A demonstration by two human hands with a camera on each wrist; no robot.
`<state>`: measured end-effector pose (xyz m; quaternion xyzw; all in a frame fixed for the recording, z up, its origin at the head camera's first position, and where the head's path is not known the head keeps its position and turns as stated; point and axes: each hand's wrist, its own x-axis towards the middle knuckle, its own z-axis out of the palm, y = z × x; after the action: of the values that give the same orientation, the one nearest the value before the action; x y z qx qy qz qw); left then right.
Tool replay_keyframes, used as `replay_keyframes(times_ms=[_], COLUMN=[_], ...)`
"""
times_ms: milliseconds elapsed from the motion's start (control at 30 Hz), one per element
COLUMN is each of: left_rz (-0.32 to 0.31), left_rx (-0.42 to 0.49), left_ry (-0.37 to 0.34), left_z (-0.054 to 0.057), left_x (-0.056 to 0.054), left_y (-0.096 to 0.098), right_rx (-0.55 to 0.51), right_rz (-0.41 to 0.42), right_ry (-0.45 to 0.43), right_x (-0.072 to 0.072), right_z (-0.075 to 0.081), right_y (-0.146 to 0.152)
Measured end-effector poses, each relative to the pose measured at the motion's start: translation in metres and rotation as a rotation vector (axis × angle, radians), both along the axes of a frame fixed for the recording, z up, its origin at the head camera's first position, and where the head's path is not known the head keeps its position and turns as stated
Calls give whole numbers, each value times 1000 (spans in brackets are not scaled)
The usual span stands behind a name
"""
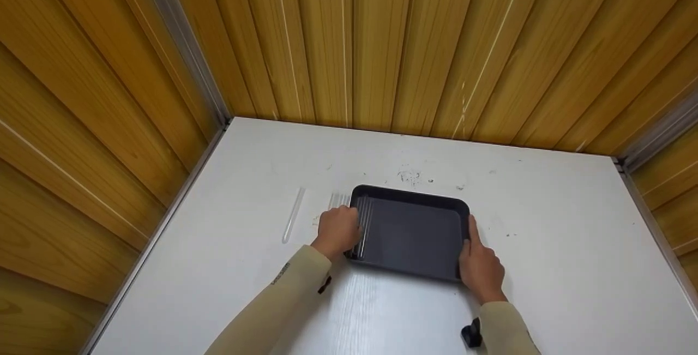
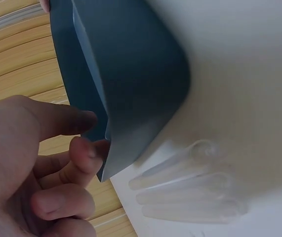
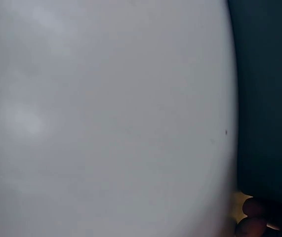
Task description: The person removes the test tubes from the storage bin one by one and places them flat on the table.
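A dark rectangular tray (image 1: 414, 235) sits on the white table, with several clear test tubes (image 1: 364, 229) lying along its left inner side. At the left rim is my left hand (image 1: 337, 229), fingers bent and thumb and fingertips reaching over the edge; whether they pinch a tube is hidden. In the left wrist view, that hand (image 2: 47, 168) is beside the tray wall (image 2: 141, 74). My right hand (image 1: 482, 268) grips the tray's right rim, one finger stretched along the outside. In the right wrist view, only its fingertips (image 3: 254, 222) show below the tray wall (image 3: 269, 98).
More clear test tubes (image 1: 339, 200) lie on the table just left of the tray, and in the left wrist view several tubes (image 2: 180, 192) rest side by side. A single test tube (image 1: 294, 216) lies farther left. Wood-patterned panels (image 1: 381, 44) enclose the table (image 1: 567, 246).
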<state>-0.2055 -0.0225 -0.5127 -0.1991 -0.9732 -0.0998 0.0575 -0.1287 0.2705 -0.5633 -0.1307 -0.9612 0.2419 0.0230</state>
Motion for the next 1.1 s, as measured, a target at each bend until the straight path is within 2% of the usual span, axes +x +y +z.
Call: replay_keyframes(times_ms=[100,433,600,800,1100], left_rz=[-2,8,9,10,10], left_rx=[-19,-201,-224,-275,-303], left_ry=[10,50,72,47,26], left_z=[-3,-6,-7,-8,-11], left_x=[0,2,2,2,4], left_y=[2,12,16,20,24], right_rx=[5,10,10,8,4], right_rz=[-2,7,9,8,11], right_ry=[7,23,11,-2,-9], right_x=[0,1,1,0,0], right_z=[0,-1,0,0,1], right_y=[-1,-1,0,1,1])
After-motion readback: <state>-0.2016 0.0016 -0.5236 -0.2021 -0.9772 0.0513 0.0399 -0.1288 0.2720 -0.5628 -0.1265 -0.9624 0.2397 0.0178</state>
